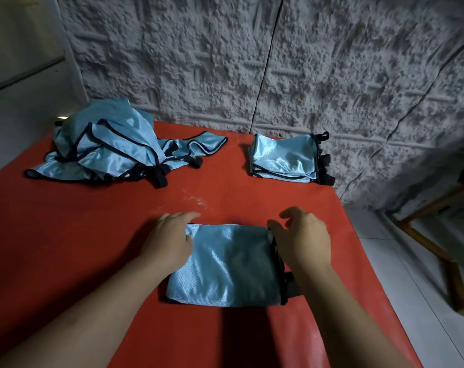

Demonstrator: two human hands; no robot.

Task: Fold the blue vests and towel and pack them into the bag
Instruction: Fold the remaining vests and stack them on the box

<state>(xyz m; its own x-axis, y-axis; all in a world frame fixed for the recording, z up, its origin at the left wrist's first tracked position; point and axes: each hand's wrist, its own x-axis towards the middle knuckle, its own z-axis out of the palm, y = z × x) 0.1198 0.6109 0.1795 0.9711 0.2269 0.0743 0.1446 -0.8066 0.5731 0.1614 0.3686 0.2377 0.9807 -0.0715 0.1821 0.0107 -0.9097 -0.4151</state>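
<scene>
- I see a folded rectangle of shiny light-blue vest fabric with black trim (225, 264) lying flat on the red tabletop (66, 248), near me and roughly at the middle of the table's width.
- My left hand (170, 240) rests on the folded vest's far-left corner; the fingers lie fairly straight and point to the far right, the thumb pressing on the cloth. It grips nothing.
- My right hand (302, 237) sits at the vest's right edge, over the black trim. Its fingers are loosely curled and spread, the thumb reaching left to the far-right corner. I cannot tell whether it pinches the edge or only touches it.
- A black strap (292, 285) pokes out from the vest's near-right side, partly under my right forearm.
- At the far right of the table, close to the wall, I see a neat stack of folded light-blue vests (284, 158), their black strap loops bunched along the right side.
- At the far left lies a loose, rumpled heap of unfolded light-blue vests with black edging (111, 150), one flap trailing right toward the table's middle. It is well apart from the folded stack.
- Behind the table stands a rough grey textured wall (252, 62).
- On the pale tiled floor at the right, a wooden frame (448, 264) stands beside the table.
</scene>
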